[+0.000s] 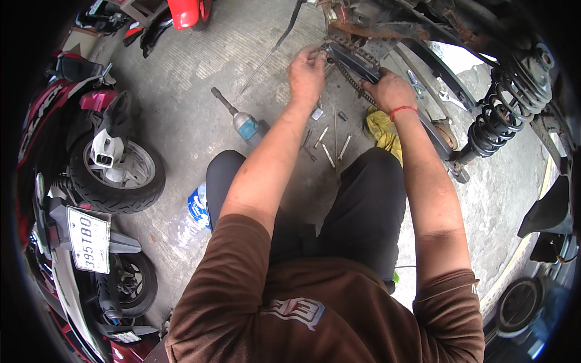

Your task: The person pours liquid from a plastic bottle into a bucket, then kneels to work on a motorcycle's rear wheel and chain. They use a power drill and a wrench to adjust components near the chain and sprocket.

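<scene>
Dark metal roller chain (350,80) along long black bar (353,63)
Likely limp, greasy; hold along edges; pinching at bar's end with left hand (306,75), object unclear; clasping bar with right hand (392,93)

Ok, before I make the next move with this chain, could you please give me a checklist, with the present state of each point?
1. Right hand holds the black arm: ok.
2. Left hand is at the far end of the arm, beside the chain: ok.
3. Hands protected by gloves: not ok, both are bare.
4. Chain properly seated at that end: cannot tell, the left fingers and the arm's end obscure it.
5. Power tool out of the way: ok, on the floor left of the left forearm.
</scene>
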Motion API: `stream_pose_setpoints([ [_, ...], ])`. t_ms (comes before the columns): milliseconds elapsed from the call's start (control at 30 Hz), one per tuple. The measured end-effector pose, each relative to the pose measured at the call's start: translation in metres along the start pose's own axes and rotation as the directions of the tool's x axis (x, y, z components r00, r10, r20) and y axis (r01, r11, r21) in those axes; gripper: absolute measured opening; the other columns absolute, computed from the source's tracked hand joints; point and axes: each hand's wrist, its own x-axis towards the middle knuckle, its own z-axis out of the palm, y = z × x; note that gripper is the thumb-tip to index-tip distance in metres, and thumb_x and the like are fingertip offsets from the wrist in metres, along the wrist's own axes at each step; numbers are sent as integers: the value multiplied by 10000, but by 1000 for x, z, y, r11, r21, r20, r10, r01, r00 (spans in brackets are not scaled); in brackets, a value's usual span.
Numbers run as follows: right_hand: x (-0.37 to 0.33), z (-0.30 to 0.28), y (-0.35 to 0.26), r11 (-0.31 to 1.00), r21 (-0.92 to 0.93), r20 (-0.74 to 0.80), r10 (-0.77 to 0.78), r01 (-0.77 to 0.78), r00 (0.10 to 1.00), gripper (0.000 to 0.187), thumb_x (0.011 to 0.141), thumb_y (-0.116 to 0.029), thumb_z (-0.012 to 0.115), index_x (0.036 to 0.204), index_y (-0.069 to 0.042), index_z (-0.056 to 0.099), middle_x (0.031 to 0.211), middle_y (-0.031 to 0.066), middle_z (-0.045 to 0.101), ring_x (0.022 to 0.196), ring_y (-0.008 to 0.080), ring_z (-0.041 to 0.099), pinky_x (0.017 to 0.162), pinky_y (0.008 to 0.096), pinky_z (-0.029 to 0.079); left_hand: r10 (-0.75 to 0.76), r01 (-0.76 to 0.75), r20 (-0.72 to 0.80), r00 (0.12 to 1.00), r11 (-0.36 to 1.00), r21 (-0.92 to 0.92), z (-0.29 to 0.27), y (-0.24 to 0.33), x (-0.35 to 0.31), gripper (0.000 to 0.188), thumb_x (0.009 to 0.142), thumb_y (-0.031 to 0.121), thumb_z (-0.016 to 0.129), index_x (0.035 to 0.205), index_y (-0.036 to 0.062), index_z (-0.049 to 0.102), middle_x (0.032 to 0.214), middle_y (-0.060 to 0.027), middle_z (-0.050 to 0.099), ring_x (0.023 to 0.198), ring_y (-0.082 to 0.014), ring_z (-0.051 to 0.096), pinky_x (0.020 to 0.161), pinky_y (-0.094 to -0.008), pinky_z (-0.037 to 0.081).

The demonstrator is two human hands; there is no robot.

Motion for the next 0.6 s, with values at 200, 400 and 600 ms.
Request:
stream_pose_setpoints([
  [200,0,0,1,1000,-1,-1,-7,7,1000,663,900,-574,578,1163,31,644,1154,231,681,1096,349,653,943,425,513,379,-357,0,926,874,330,2,-8,1,406,861,27,678,1260,65,611,1053,-130,686,928,-236,693,849,-353,548],
  [400,4,7,4,999,-41,-55,-32,30,998,645,899,-573,588,1202,-6,632,1107,271,676,1073,392,646,933,460,505,469,-440,-56,881,858,266,3,-14,-3,367,868,123,711,1207,19,616,985,-124,706,909,-231,698,838,-346,539],
  [600,4,6,4,997,-78,-29,-21,19,999,707,894,-620,562,1226,0,633,1152,247,677,1107,372,644,957,448,503,388,-379,-62,919,917,120,1,-3,-1,364,852,36,706,1182,-50,577,1033,-171,660,925,-266,666,851,-388,531],
])
